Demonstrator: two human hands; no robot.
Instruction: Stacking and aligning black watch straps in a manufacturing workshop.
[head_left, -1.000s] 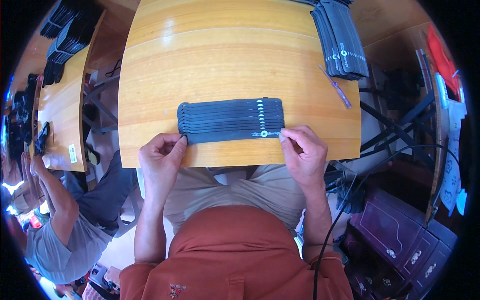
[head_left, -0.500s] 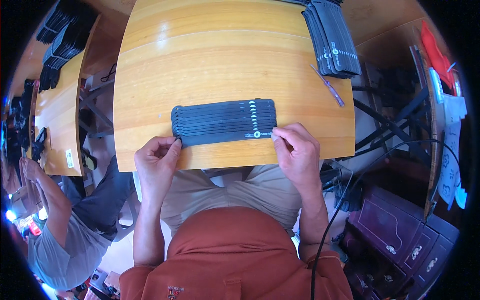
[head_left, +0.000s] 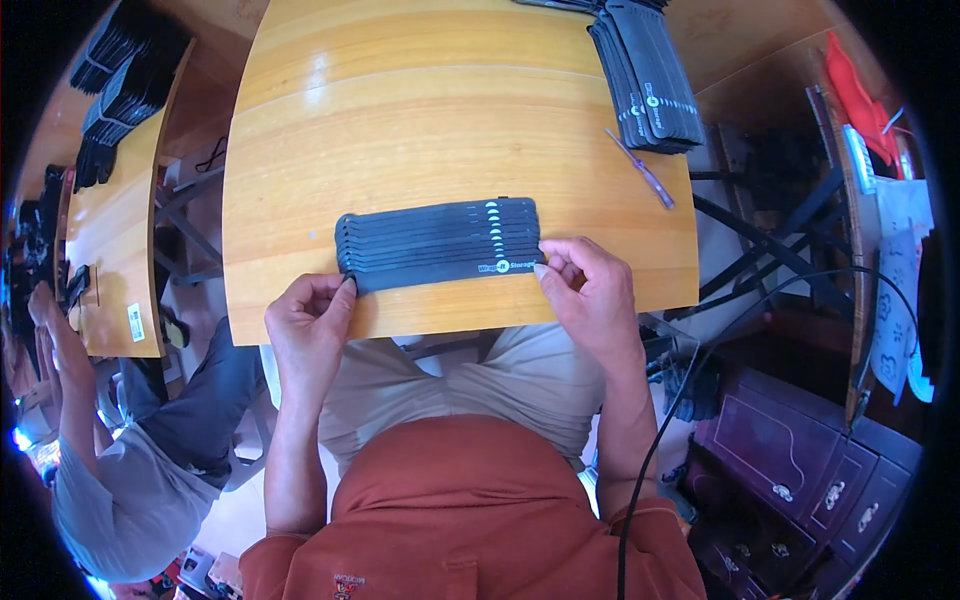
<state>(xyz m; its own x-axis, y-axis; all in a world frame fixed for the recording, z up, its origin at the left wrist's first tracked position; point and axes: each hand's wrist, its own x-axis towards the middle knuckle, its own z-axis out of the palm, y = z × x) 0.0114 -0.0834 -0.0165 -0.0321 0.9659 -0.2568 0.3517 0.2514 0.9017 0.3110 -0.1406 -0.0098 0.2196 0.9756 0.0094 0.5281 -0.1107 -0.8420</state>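
Observation:
A row of black fabric straps (head_left: 430, 240) lies on the wooden table (head_left: 400, 140) in front of me, each overlapping the one behind it. Pale printed marks line up near their right ends, with a full label on the nearest strap. My left hand (head_left: 312, 312) pinches the near left corner of that strap between thumb and fingers. At its right end, my right hand (head_left: 590, 295) is closed, thumb and forefinger against the strap's edge. The fingertips partly cover both ends.
Bundles of similar straps (head_left: 650, 90) lie at the table's far right, with a purple-handled screwdriver (head_left: 652, 183) nearby. Left, a co-worker (head_left: 130, 490) sits beside another table (head_left: 120, 270) holding black stacks (head_left: 125, 95). A dark cable (head_left: 690, 385) hangs at my right, near a wooden cabinet (head_left: 790, 450).
My right forefinger has shifted slightly up along the straps' right ends. My left hand keeps its pinch. The view has shifted a little, and the co-worker's arms at left have moved.

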